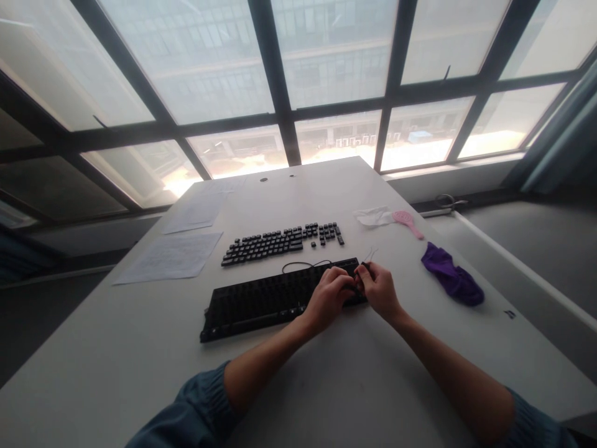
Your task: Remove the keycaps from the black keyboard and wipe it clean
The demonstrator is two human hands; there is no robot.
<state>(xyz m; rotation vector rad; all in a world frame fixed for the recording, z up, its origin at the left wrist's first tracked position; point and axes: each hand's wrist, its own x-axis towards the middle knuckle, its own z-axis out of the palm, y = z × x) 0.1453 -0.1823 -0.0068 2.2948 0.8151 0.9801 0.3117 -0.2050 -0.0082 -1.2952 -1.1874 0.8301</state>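
A black keyboard base [261, 302] without its keycaps lies on the white table [93, 361]. Behind it, the removed black keycaps [282, 241] are laid out in rows. My left hand [329, 297] rests curled over the right end of the base. My right hand [380, 287] is pinched beside it on a small dark piece with thin wires sticking up [370, 256], apparently a wire keycap puller. The two hands touch at the fingertips. A thin black cable [298, 266] loops behind the base.
Paper sheets [172, 256] lie at the left, more [198, 211] farther back. A pink brush [408, 223] and white cloth [374, 216] sit at the back right, a purple cloth [452, 277] to the right. Scissors [445, 202] rest on the window ledge.
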